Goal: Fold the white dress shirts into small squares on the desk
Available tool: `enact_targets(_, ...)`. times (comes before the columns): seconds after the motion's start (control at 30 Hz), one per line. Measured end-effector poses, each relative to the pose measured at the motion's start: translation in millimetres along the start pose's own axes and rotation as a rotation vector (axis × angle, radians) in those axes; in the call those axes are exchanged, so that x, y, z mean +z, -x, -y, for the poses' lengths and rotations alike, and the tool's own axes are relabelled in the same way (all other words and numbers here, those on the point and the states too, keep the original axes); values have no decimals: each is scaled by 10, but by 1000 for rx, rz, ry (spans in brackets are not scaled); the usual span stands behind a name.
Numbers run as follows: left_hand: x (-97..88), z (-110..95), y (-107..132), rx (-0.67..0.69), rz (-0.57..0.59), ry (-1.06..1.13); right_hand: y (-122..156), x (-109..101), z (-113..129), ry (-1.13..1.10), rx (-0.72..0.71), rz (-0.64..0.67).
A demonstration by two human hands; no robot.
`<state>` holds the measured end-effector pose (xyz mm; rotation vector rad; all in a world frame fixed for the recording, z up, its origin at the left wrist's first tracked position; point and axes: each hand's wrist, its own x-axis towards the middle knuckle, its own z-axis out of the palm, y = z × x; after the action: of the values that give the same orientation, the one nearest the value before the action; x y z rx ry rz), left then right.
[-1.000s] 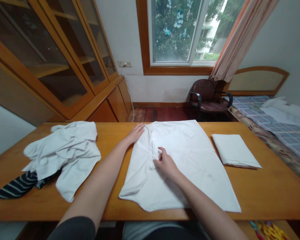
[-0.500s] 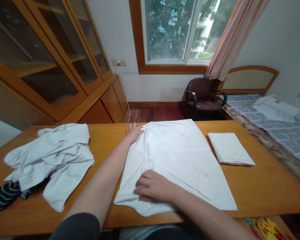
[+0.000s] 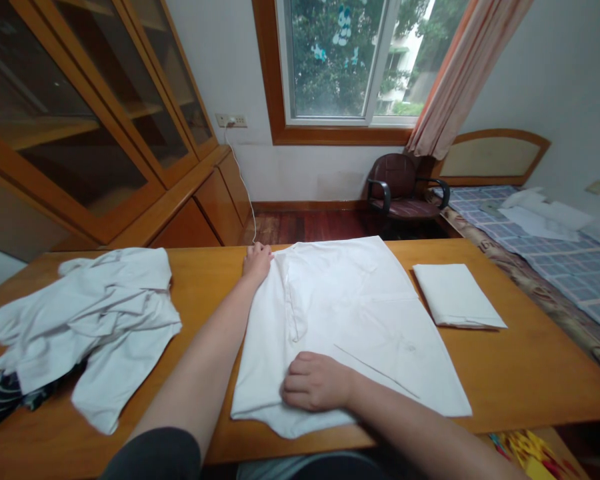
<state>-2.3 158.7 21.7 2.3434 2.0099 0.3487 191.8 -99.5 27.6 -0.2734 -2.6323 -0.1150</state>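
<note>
— Where does the white shirt (image 3: 350, 313) lie?

— Flat on the wooden desk (image 3: 530, 380), in the middle, its near hem close to the desk's front edge and its far end reaching the back edge. A fold runs down its left part.

— And the person's left hand (image 3: 257, 261)?

— It sits on the shirt's far left corner, at the back edge of the desk. The fingers are close together and bent down onto the cloth. Whether they grip it cannot be told from here.

— The right hand (image 3: 314, 381)?

— On the near part of the shirt, just above the hem. Its fingers are curled under into a loose fist, knuckles up, pressed on the fabric. Any cloth caught under them is hidden.

— What else is on the desk?

— To the left, apart from the shirt, a rumpled pile of white clothes (image 3: 95, 313) lies over a dark striped garment (image 3: 0, 400). To the right, near the shirt but not touching it, lies a folded white cloth (image 3: 455, 297).

— Beyond the desk?

— A dark armchair (image 3: 405, 193) stands under the window, with a bed (image 3: 555, 253) to its right.
</note>
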Motion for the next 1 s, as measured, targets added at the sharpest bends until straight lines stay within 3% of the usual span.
enact_targets(0.13,-19,-38,72,32,-115,39,63,47,23,-56,56,85)
enact_targets(0.27,-98,-107,213,271,-286,182,62,87,37,-138,107,118)
enact_targets(0.37,-113,-145,369,491,-233,241,50,107,39,-171,125,116)
enact_targets(0.47,-37,-170,485,618,-44,192,49,128,39,-189,115,112)
enact_targets(0.57,97,-193,498,568,136,110,56,147,36,-202,71,128)
enact_targets(0.63,174,-210,451,515,188,70,56,150,32,-212,46,133)
enact_targets(1.0,215,-336,152,349,221,0,49,167,33,-241,48,80)
